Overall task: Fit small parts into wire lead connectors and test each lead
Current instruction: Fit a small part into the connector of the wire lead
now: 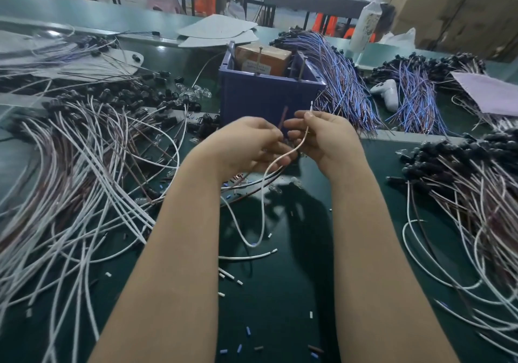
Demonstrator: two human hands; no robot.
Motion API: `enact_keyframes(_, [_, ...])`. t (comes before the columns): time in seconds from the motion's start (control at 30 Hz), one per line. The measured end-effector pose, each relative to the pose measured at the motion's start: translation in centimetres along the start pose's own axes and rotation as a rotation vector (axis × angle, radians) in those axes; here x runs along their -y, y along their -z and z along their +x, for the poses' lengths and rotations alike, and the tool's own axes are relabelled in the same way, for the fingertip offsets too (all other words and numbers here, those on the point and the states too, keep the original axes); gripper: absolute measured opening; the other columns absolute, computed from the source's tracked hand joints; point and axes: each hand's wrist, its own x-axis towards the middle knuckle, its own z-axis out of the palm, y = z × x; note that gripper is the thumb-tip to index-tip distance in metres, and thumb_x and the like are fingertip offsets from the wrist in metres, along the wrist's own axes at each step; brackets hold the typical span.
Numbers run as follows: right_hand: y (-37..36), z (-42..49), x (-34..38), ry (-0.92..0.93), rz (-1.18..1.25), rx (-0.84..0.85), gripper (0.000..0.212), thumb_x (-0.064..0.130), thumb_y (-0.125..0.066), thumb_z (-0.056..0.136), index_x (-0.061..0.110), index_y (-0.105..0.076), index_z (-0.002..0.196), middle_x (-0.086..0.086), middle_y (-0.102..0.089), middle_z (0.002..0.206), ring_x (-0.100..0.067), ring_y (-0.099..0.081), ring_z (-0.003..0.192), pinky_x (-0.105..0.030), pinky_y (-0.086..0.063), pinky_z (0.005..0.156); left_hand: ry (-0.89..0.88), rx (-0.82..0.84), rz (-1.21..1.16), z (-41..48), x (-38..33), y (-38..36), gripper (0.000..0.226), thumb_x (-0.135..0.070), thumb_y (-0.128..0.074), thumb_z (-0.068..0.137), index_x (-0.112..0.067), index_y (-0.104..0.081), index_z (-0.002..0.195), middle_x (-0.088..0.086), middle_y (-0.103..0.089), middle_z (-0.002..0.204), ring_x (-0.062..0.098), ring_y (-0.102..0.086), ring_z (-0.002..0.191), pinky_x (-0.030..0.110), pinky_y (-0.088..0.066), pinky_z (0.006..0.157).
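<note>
Both hands are raised together just above the worktop (280, 320). The right hand (325, 138) pinches a white lead (265, 189) between thumb and forefinger a little below its upper tip, which pokes up past the fingers. The left hand (246, 144) has its fingers curled in close against the right. The lead crosses them, but I cannot tell whether they grip a small part, the lead, or nothing. From the hands the lead droops in a long loop down to the worktop.

Nearest me, short offcuts (239, 282) of white and blue sleeving lie scattered on the green surface. To the left sprawls a heap of white and brown leads (92, 172) with dark connectors, and a similar heap (462, 194) lies to the right. Straight behind the hands stands a blue box (266, 96) holding a brown block (263, 57), probably the tester. Left of it lies a small cluster of clear bulbs (196, 92), likely the parts to be fitted. Farther off, to the right of the box, lies a purple-and-blue bundle (344, 88), and beyond that stands a white bottle (367, 18).

To do this well, I'd keep the pinch close to the working end so the wire cannot buckle. I'd also steady one hand against the other, line the part up squarely before pushing, and keep the trailing loop clear of the heaps.
</note>
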Motion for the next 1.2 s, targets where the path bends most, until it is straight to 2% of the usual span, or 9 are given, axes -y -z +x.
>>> enact_keyframes(0.13, [-0.1,0.1,0.1,0.055,-0.355,0.040,0.023,0.015,-0.051,0.097,0.020,-0.067,0.081,0.000,-0.072,0.084,-0.012,-0.065,0.081,-0.027,-0.053,0.074,-0.084,-0.259,-0.148,1.1,0.1,-0.1,0.016,-0.012,-0.043,0.100,-0.014,-0.050,0.086,0.003,-0.064,0.088,0.010,-0.065,0.077,0.028,-0.058,0.069])
enact_keyframes(0.23, [-0.7,-0.1,0.0,0.101,-0.376,0.025,0.020,0.017,-0.055,0.095,0.024,-0.070,0.083,-0.002,-0.068,0.095,-0.017,-0.058,0.090,-0.031,-0.048,0.078,-0.105,-0.249,-0.162,1.5,0.4,-0.5,0.015,-0.013,-0.043,0.100,-0.015,-0.051,0.087,0.004,-0.067,0.088,0.013,-0.068,0.079,0.030,-0.057,0.071])
enact_keyframes(0.3, [-1.2,-0.3,0.1,0.085,-0.220,0.048,0.018,0.014,-0.054,0.095,0.020,-0.070,0.088,-0.003,-0.070,0.085,-0.021,-0.064,0.082,-0.033,-0.053,0.074,-0.115,-0.192,-0.160,1.5,0.5,-1.0,0.016,-0.013,-0.042,0.101,-0.014,-0.052,0.088,0.004,-0.068,0.084,0.013,-0.069,0.075,0.027,-0.057,0.069])
enact_keyframes(0.37, [-2.0,-0.6,0.0,0.046,-0.050,0.089,0.018,0.011,-0.052,0.096,0.013,-0.069,0.091,-0.003,-0.070,0.074,-0.018,-0.067,0.064,-0.028,-0.054,0.056,-0.131,-0.172,-0.152,1.6,0.7,-1.4,0.017,-0.014,-0.042,0.101,-0.013,-0.054,0.089,0.004,-0.068,0.084,0.014,-0.069,0.076,0.027,-0.058,0.072])
enact_keyframes(0.43, [-2.5,-0.7,-0.2,0.023,-0.011,0.086,0.019,0.011,-0.051,0.097,0.013,-0.069,0.091,-0.004,-0.069,0.079,-0.017,-0.066,0.062,-0.023,-0.050,0.046,-0.138,-0.176,-0.166,1.7,0.8,-1.6,0.016,-0.015,-0.042,0.101,-0.010,-0.057,0.095,0.006,-0.068,0.087,0.016,-0.068,0.080,0.028,-0.058,0.075])
enact_keyframes(0.57, [-2.4,-0.2,-0.5,0.021,-0.041,0.049,0.019,0.013,-0.053,0.096,0.014,-0.069,0.087,-0.006,-0.068,0.087,-0.020,-0.065,0.074,-0.029,-0.054,0.055,-0.113,-0.160,-0.197,1.5,0.9,-1.7,0.015,-0.014,-0.044,0.100,-0.008,-0.056,0.094,0.006,-0.066,0.083,0.013,-0.067,0.071,0.023,-0.059,0.064])
enact_keyframes(0.73, [-0.9,0.2,-0.6,0.146,-0.150,-0.025,0.018,0.016,-0.058,0.094,0.014,-0.069,0.079,0.000,-0.061,0.067,-0.016,-0.057,0.059,-0.025,-0.046,0.051,-0.068,-0.143,-0.099,1.4,0.9,-1.6,0.014,-0.013,-0.048,0.099,-0.007,-0.055,0.088,0.006,-0.064,0.076,0.009,-0.063,0.061,0.024,-0.059,0.059])
enact_keyframes(0.9, [-0.4,0.3,-0.8,0.131,-0.178,-0.004,0.018,0.015,-0.060,0.092,0.012,-0.070,0.077,0.001,-0.060,0.056,-0.013,-0.054,0.048,-0.027,-0.049,0.057,-0.094,-0.195,0.018,1.8,1.3,-1.5,0.015,-0.013,-0.048,0.098,-0.014,-0.055,0.085,0.001,-0.059,0.066,0.005,-0.044,0.043,0.016,-0.034,0.039])
enact_keyframes(1.2, [0.4,0.1,-0.8,0.133,-0.204,-0.013,0.026,0.016,-0.055,0.096,0.010,-0.067,0.074,0.014,-0.046,0.039,0.000,-0.042,0.034,-0.012,-0.035,0.040,-0.172,-0.225,0.266,1.9,1.3,-1.8,0.021,-0.019,-0.053,0.096,-0.018,-0.061,0.077,-0.004,-0.061,0.062,0.004,-0.043,0.042,0.018,-0.036,0.046])
